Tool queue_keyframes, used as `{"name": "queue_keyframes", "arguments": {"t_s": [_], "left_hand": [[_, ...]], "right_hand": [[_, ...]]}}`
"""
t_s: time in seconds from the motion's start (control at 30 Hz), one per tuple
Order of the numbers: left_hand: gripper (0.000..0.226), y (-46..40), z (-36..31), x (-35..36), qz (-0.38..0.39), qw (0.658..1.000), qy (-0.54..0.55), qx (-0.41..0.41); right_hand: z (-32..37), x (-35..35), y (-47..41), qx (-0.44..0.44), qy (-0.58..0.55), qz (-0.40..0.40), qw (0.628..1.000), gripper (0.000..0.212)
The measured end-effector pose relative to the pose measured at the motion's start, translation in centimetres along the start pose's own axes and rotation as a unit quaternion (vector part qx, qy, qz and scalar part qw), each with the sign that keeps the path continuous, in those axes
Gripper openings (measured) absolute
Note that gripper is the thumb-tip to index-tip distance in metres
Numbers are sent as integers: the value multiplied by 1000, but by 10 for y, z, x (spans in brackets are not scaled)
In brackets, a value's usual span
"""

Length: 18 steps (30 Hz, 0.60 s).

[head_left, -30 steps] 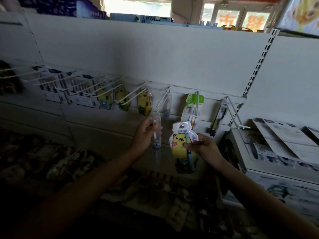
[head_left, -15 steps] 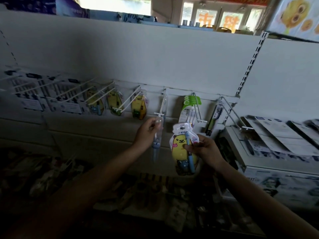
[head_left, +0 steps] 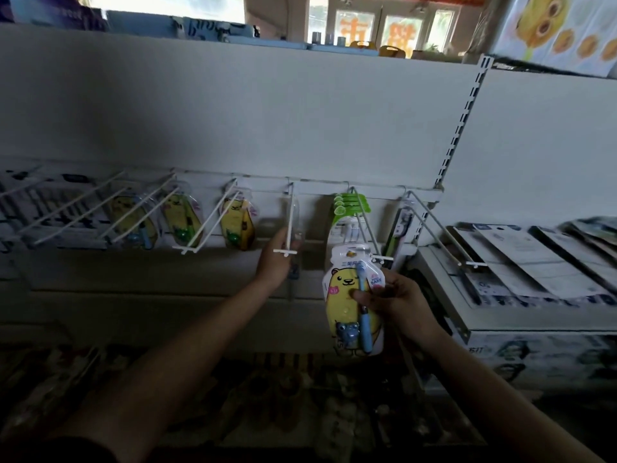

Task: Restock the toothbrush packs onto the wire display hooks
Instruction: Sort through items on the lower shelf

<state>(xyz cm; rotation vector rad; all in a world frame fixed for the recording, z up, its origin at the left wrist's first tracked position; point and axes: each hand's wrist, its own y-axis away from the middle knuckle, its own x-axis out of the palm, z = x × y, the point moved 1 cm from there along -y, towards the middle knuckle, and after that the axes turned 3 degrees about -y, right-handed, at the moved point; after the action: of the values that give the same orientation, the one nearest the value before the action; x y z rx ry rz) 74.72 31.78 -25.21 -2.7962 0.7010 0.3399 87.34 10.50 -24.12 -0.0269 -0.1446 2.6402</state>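
Here, right hand (head_left: 397, 300) pinches glossy bear-shaped pack (head_left: 354, 302); left hand (head_left: 275, 260) at thin wire hook (head_left: 289, 222).

Yellow bear toothbrush pack (head_left: 352, 295) hangs upright, blue brush in its blister, just below the green-topped packs (head_left: 350, 208). A clear pack (head_left: 295, 228) sits at the white wire hook (head_left: 289, 222); three more yellow packs (head_left: 182, 218) hang further left.
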Motion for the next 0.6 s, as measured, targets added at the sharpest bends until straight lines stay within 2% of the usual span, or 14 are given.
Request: {"name": "queue_keyframes", "arguments": {"t_s": [0.13,0.3,0.47,0.6], "left_hand": [[23,21,23,-4,54,997,-16,59],[25,67,27,-23,89,991,14,101],[20,93,14,-38,34,991,31,124],[25,101,5,-45,3,992,19,122]], "right_hand": [[-1,-5,-8,7,5,1,1000,32],[-6,4,-24,-10,14,-4,1000,29],[-8,19,-23,-9,1,6,1000,22],[-10,25,-18,3,-5,29,1000,25]]}}
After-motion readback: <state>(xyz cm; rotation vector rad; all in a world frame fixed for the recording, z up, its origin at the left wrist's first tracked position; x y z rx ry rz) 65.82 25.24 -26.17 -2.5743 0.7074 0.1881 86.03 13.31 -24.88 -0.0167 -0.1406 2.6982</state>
